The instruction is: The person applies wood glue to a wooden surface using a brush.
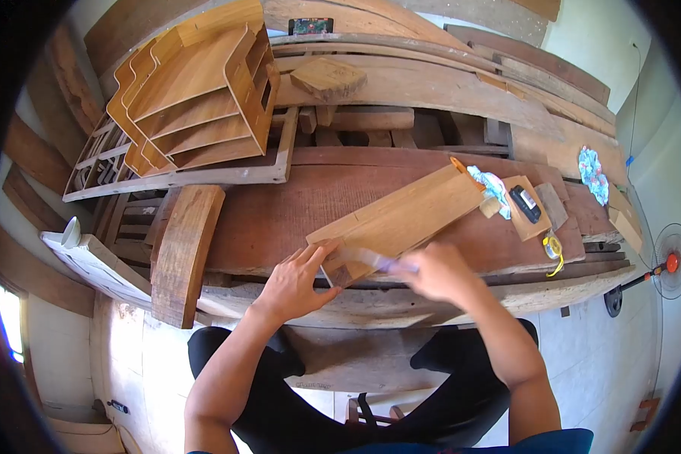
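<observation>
A long wooden board (401,216) lies slanted across the reddish-brown plank in front of me. My left hand (291,284) holds the board's near left end, fingers over the top and thumb at the lower corner. My right hand (443,274) is closed around a tool with a pale purple handle (397,266), smeared by motion. The tool's whitish front part overlaps the board close to my left fingers; I cannot tell its exact kind.
A wooden tiered file rack (204,106) stands at back left. Right of the board are a crumpled blue-white cloth (490,191), a black object (525,204) on a small wood piece and a yellow tape measure (552,245). A curved wood block (188,253) lies left; a fan (670,261) stands far right.
</observation>
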The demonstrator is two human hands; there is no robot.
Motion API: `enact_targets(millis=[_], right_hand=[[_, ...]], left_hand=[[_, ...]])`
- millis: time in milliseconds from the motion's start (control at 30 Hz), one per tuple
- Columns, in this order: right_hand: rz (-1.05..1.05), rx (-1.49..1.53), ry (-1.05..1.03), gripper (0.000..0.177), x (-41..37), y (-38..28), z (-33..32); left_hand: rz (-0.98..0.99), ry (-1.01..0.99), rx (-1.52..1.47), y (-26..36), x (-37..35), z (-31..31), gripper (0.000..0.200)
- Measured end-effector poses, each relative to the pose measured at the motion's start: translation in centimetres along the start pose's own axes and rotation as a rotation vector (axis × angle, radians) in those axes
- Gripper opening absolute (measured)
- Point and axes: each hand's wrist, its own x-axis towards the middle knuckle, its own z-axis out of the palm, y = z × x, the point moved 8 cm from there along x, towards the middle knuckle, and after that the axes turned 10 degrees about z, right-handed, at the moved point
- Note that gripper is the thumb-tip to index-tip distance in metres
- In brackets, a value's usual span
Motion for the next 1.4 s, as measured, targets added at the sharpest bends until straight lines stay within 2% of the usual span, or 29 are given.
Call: enact_targets(millis=[33, 67, 133, 167, 200, 267, 333, 400, 467, 500, 600, 633, 733, 767, 867, 900, 933, 1000, 1033, 1067, 1133, 1167, 1200, 1267, 1300, 1333, 1400], right_hand=[[0.097, -0.028, 0.080, 0.038, 0.8, 1.6, -1.4], [0.089, -0.119, 0.254, 0.040, 1.3, 3.2, -1.4], [0.083, -0.035, 0.053, 0.042, -0.3, 0.3, -0.9], [-0.027, -0.052, -0.077, 0.043, -1.2, -1.4, 0.9], [-0.167, -0.037, -0.098, 0.042, -2.0, -3.3, 1.8], [0.010, -0.042, -0.194, 0.041, -1.6, -1.4, 0.7], [0.217, 0.033, -0.058, 0.042, 0.4, 2.4, -1.6], [0.179, -0.068, 0.009, 0.041, -0.3, 2.6, -2.5], [-0.099, -0.082, -0.132, 0.044, -1.9, -0.6, -0.1], [-0.238, -0.099, -0.080, 0.042, -2.3, -1.0, 1.1], [0.193, 0.023, -0.153, 0.044, -0.4, 1.9, -2.1], [0.068, -0.045, 0.074, 0.046, 0.2, 2.6, -2.8], [-0.006, -0.078, -0.120, 0.041, -1.9, -0.9, -0.4], [-0.179, -0.066, -0.116, 0.039, -2.4, -1.7, 1.8], [0.134, -0.007, -0.148, 0.039, -0.8, 1.1, -1.2], [0.188, 0.016, -0.024, 0.039, 0.1, 2.6, -2.7], [0.164, -0.063, 0.036, 0.040, 0.3, 2.8, -3.2], [0.070, -0.159, -0.090, 0.040, -1.7, 0.1, -1.6], [0.005, -0.141, -0.238, 0.042, -2.5, -1.5, 0.5], [-0.115, -0.081, -0.226, 0.042, -2.8, -1.8, 2.9], [-0.001, -0.116, -0.193, 0.040, -1.4, -0.4, 0.0], [0.224, -0.047, -0.292, 0.040, -0.6, 1.1, -1.5], [0.076, -0.089, -0.031, 0.041, 0.1, 0.6, -3.6], [0.139, -0.108, -0.166, 0.041, -0.6, 1.2, -1.7], [-0.032, -0.097, -0.088, 0.044, -1.6, -0.2, -0.2], [-0.118, -0.088, -0.177, 0.044, -2.2, -1.5, 1.9], [-0.056, -0.069, -0.174, 0.044, -1.9, -0.5, 1.6]], left_hand=[[0.000, 0.011, 0.007, 0.0, 0.0, 0.0, 0.079], [-0.005, 0.009, 0.000, 0.0, -0.1, 0.0, 0.080], [-0.014, 0.010, -0.011, -0.1, -0.1, -0.1, 0.080], [-0.019, 0.022, -0.014, -0.1, 0.0, -0.2, 0.080], [-0.020, 0.022, -0.017, -0.2, 0.0, -0.1, 0.080], [-0.020, 0.009, -0.026, -0.3, -0.2, 0.1, 0.080], [-0.024, 0.019, -0.039, -0.3, -0.1, -0.1, 0.080], [-0.007, 0.037, -0.054, -0.3, -0.2, 0.1, 0.080], [-0.007, 0.056, -0.057, -0.6, 0.0, -0.2, 0.080], [-0.012, 0.051, -0.059, -0.7, 0.0, -0.2, 0.080], [-0.037, 0.013, -0.045, -0.5, -0.1, 0.0, 0.080], [-0.047, 0.014, -0.035, -0.5, 0.0, -0.1, 0.080], [-0.017, 0.046, -0.033, -0.6, 0.0, -0.2, 0.082], [-0.024, 0.044, -0.044, -0.7, 0.3, -0.3, 0.082], [-0.050, 0.008, -0.063, -0.7, -0.1, -0.1, 0.083], [-0.054, 0.013, -0.056, -0.8, -0.1, -0.1, 0.083], [-0.055, 0.023, -0.050, -0.7, 0.0, -0.1, 0.083], [-0.041, 0.042, -0.033, -0.9, 0.0, 0.0, 0.082], [-0.032, 0.043, -0.023, -0.9, 0.0, 0.0, 0.081], [-0.038, 0.039, -0.036, -0.9, 0.3, -0.1, 0.082], [-0.058, 0.017, -0.069, -0.8, 0.2, -0.2, 0.083], [-0.063, 0.010, -0.059, -0.8, -0.1, 0.0, 0.085], [-0.067, 0.016, -0.048, -0.9, -0.2, 0.0, 0.086], [-0.050, 0.036, -0.035, -0.9, 0.1, -0.1, 0.088], [-0.031, 0.043, -0.032, -0.9, 0.1, 0.0, 0.089], [-0.010, 0.037, -0.028, -0.8, 0.1, -0.1, 0.090], [-0.005, 0.016, -0.022, -0.4, 0.5, -0.5, 0.090]])
